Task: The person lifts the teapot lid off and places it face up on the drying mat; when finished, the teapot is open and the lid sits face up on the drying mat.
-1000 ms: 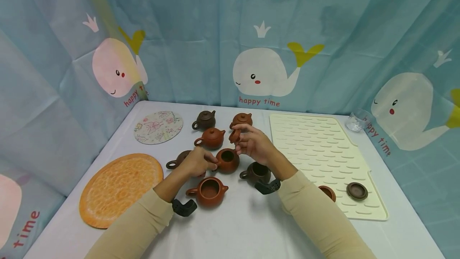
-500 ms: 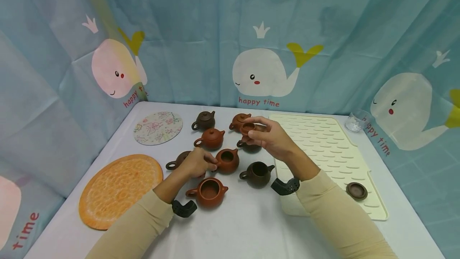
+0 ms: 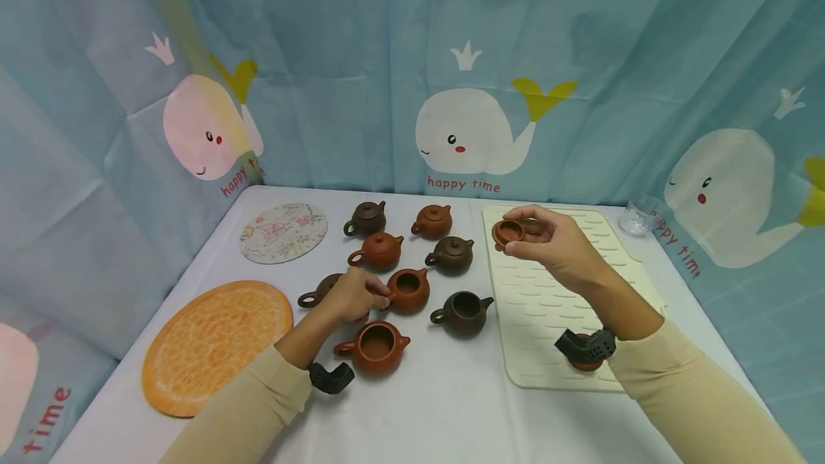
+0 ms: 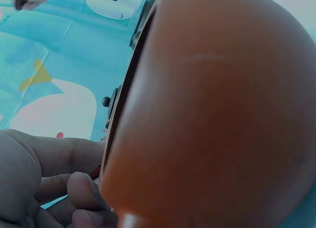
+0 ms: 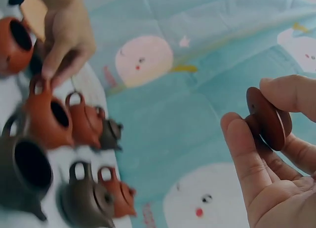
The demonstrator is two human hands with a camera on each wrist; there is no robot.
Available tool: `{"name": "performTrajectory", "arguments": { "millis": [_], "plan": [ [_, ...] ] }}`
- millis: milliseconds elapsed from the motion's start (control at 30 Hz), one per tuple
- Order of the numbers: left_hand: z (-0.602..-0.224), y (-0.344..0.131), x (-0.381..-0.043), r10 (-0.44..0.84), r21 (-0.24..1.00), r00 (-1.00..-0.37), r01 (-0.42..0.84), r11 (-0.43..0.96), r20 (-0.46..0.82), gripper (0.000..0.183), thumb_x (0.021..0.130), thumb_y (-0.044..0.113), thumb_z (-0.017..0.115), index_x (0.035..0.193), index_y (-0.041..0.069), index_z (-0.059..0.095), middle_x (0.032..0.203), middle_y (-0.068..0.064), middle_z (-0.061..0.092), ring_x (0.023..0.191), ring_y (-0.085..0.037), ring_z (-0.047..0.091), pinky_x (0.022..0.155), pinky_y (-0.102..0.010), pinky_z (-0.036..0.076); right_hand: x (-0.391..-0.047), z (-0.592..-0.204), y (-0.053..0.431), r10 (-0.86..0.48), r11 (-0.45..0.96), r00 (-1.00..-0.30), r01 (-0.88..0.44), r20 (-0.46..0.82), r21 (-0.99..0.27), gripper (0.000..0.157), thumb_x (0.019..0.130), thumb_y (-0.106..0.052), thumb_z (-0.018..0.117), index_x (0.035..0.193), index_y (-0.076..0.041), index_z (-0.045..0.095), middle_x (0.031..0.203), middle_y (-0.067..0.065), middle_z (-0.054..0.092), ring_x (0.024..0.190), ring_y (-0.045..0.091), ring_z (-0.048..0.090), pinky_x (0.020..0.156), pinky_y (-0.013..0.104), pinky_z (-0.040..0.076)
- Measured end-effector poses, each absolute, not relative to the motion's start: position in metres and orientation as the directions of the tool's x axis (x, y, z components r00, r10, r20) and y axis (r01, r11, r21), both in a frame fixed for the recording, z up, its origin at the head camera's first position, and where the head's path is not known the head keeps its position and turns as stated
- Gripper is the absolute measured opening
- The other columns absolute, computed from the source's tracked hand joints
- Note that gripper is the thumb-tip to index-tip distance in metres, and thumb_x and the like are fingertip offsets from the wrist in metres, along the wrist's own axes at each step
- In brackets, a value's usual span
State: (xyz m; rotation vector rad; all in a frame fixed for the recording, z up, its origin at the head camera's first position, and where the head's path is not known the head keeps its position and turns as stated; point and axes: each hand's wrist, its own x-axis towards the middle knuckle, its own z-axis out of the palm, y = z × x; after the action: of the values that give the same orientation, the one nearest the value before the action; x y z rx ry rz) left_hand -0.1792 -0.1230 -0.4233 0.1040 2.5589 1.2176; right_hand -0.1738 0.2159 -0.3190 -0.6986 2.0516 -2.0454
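Note:
My left hand (image 3: 353, 296) pinches the handle of an open reddish-brown teapot (image 3: 409, 292); in the right wrist view the thumb and finger meet on that handle (image 5: 38, 84). A reddish-brown teapot lid (image 3: 507, 233) is between the thumb and fingers of my right hand (image 3: 557, 245), up above the cream mat (image 3: 541, 367). Its underside is turned up toward the head camera. Nearer me stands another lidless reddish teapot (image 3: 378, 349), which fills most of the left wrist view. A lidless dark brown teapot (image 3: 464, 315) is to its right.
Behind these are lidded teapots: dark (image 3: 451, 256), reddish (image 3: 380, 250), reddish (image 3: 433, 222) and dark (image 3: 367, 219). A round orange mat (image 3: 219, 349) and a floral mat (image 3: 283, 233) lie left. A glass cup (image 3: 640, 219) stands far right. Another lid (image 3: 585, 356) shows under my right wrist.
My right hand has carried the lid to the right, from above the teapots to above the cream mat, and the lid has turned underside up. My left hand stays on the handle.

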Motion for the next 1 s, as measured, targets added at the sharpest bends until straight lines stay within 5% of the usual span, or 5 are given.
{"name": "performTrajectory", "arguments": {
  "millis": [467,1000],
  "plan": [
    [-0.424,-0.123,-0.179,0.200,0.772,-0.952,-0.056,0.633,-0.233,0.010,0.085,0.007,0.074,0.095,0.009,0.075,0.083,-0.002,0.065,0.049,-0.014,0.051,0.050,-0.027,0.042,-0.155,-0.311,0.297,-0.398,-0.050,-0.864,-0.315,0.309,-0.948,0.039,0.086,0.023,0.054,0.123,0.009,0.054,0.112,0.010,0.063,0.101,0.019,0.064,0.079,0.029,0.052],
    [-0.424,-0.123,-0.179,0.184,0.773,-0.952,-0.077,0.630,-0.245,0.009,0.085,0.008,0.073,0.094,0.010,0.075,0.084,-0.003,0.063,0.049,-0.014,0.050,0.047,-0.026,0.041,-0.154,-0.359,0.360,-0.324,-0.018,-0.929,-0.185,0.181,-0.983,0.041,0.088,0.020,0.053,0.126,0.005,0.054,0.114,0.005,0.065,0.105,0.013,0.062,0.082,0.023,0.049]
  ]
}}
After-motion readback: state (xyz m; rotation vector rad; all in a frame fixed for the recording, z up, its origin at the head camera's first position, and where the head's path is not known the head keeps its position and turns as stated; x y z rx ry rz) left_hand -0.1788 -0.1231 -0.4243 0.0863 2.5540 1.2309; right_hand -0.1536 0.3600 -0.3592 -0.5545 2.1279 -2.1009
